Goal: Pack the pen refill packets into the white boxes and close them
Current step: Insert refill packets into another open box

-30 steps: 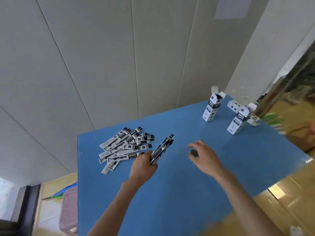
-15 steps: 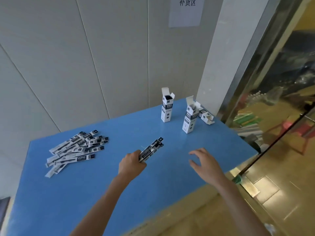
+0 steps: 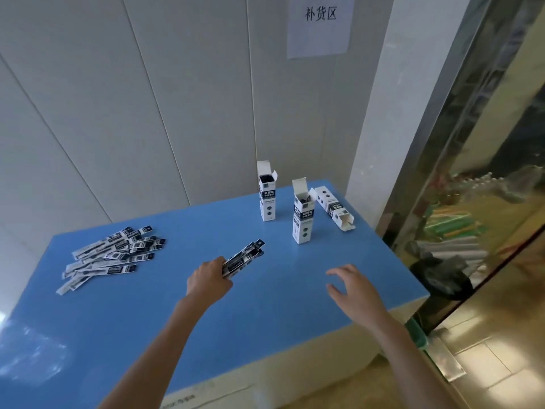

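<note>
My left hand [image 3: 208, 280] grips a small bundle of pen refill packets [image 3: 246, 256], black and white, pointing up and right above the blue table [image 3: 265, 305]. My right hand [image 3: 351, 286] hovers with fingers spread and holds nothing. A loose pile of refill packets [image 3: 110, 255] lies at the table's left. Two white boxes stand upright with top flaps up: one at the back [image 3: 267, 194], one nearer [image 3: 303, 214]. A third white box [image 3: 334, 208] lies on its side at the back right, its end flap open.
A pale panelled wall rises behind the table, with a paper sign [image 3: 320, 25] on it. A glass door with a metal frame [image 3: 460, 143] runs along the right. The table's front edge [image 3: 295, 349] drops to a tiled floor.
The view has swung right and closer, so the boxes now sit ahead. My left hand has carried the bundle away from the pile toward the boxes. My right hand stays spread.
</note>
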A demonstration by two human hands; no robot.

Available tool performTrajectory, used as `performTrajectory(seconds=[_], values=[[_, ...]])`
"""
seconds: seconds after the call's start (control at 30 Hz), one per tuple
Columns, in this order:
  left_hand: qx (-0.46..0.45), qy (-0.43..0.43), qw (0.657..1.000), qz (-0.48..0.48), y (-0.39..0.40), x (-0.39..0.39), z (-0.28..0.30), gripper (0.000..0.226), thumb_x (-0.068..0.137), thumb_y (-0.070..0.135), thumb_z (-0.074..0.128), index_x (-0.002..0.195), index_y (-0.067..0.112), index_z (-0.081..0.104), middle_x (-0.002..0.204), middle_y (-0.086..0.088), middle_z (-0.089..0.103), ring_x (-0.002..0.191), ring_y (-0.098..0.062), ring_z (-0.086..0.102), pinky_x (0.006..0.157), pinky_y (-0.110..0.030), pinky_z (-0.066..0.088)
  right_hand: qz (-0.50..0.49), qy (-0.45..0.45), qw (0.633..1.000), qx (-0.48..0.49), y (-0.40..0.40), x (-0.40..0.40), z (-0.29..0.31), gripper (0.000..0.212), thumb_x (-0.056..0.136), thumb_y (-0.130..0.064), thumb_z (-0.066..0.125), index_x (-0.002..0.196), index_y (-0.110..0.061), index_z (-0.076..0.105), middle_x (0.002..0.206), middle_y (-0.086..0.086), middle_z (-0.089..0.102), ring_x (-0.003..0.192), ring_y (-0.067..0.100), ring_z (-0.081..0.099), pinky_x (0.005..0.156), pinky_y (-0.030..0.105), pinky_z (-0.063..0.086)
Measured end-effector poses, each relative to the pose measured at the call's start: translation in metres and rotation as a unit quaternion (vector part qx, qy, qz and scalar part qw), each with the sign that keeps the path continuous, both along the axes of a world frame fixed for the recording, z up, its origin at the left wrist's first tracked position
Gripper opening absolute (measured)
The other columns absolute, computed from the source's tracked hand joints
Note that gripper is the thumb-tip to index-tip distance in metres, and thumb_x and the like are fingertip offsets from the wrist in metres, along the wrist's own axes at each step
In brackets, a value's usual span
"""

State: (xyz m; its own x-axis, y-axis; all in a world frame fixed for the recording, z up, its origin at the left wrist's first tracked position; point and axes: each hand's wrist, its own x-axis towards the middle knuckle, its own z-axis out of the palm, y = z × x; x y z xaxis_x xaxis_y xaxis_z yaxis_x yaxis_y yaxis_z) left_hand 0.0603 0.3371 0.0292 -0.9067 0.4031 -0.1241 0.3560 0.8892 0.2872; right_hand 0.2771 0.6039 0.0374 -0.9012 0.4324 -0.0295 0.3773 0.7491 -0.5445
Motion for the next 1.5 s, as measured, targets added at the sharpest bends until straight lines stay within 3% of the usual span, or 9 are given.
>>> performTrajectory(seconds=[0.17,0.43,0.63,1.0,1.13,1.33,1.5], values=[[-0.006,0.007,1.000,0.024,0.046,-0.021,-0.015,0.025,0.080,0.021,0.062,0.101,0.016,0.048,0.085,0.000,0.054,0.079,-0.027,0.058,0.060,-0.030,0.041,0.017,-0.001,1.000,-0.009,0.050,-0.026,-0.008,0.027,0.097,-0.037,0.056,0.123,-0.031,0.059,0.118,-0.014,0.048,0.110,0.008,0.056,0.093,0.032,0.049],[-0.021,-0.014,0.998,0.054,0.110,-0.065,-0.045,0.028,0.078,0.021,0.061,0.105,0.020,0.055,0.088,0.000,0.058,0.081,-0.027,0.055,0.069,-0.032,0.039,0.015,-0.019,1.000,-0.010,0.130,-0.062,-0.019,0.027,0.098,-0.034,0.058,0.125,-0.030,0.059,0.117,-0.016,0.047,0.106,0.001,0.051,0.089,0.021,0.043],[-0.060,-0.034,0.995,0.065,0.140,-0.094,-0.065,0.030,0.081,0.019,0.056,0.110,0.023,0.053,0.096,0.000,0.062,0.096,-0.027,0.062,0.078,-0.035,0.036,0.044,-0.037,0.998,-0.009,0.166,-0.088,-0.029,0.029,0.097,-0.033,0.059,0.125,-0.029,0.060,0.117,-0.017,0.048,0.110,0.003,0.053,0.095,0.025,0.046],[-0.090,-0.021,0.994,0.063,0.198,-0.116,-0.075,0.029,0.087,0.018,0.055,0.116,0.024,0.050,0.110,0.002,0.064,0.103,-0.024,0.061,0.083,-0.036,0.032,0.133,-0.038,0.990,-0.020,0.214,-0.151,-0.031,0.027,0.096,-0.030,0.059,0.123,-0.026,0.061,0.116,-0.015,0.049,0.112,0.008,0.055,0.094,0.030,0.047],[-0.091,-0.024,0.994,0.064,0.214,-0.122,-0.074,0.034,0.087,0.014,0.055,0.118,0.024,0.048,0.111,0.000,0.063,0.104,-0.023,0.060,0.082,-0.034,0.029,0.157,-0.042,0.987,0.009,0.226,-0.175,-0.029,0.030,0.097,-0.032,0.057,0.126,-0.024,0.060,0.126,-0.012,0.053,0.114,0.010,0.056,0.094,0.029,0.047],[-0.067,-0.039,0.995,0.055,0.228,-0.127,-0.072,0.063,0.087,0.021,0.067,0.144,0.028,0.042,0.129,-0.001,0.058,0.122,-0.023,0.053,0.100,-0.037,0.034,0.171,-0.045,0.984,0.034,0.227,-0.204,-0.030,0.031,0.097,-0.034,0.056,0.127,-0.025,0.060,0.128,-0.011,0.052,0.115,0.012,0.057,0.089,0.029,0.045],[0.003,-0.082,0.995,0.048,0.227,-0.123,-0.062,0.105,0.070,0.029,0.086,0.157,0.031,0.025,0.158,0.001,0.035,0.142,-0.026,0.038,0.119,-0.043,0.024,0.180,-0.037,0.983,0.016,0.232,-0.214,-0.039,0.030,0.096,-0.032,0.058,0.125,-0.025,0.062,0.126,-0.011,0.054,0.111,0.011,0.058,0.090,0.026,0.045]])
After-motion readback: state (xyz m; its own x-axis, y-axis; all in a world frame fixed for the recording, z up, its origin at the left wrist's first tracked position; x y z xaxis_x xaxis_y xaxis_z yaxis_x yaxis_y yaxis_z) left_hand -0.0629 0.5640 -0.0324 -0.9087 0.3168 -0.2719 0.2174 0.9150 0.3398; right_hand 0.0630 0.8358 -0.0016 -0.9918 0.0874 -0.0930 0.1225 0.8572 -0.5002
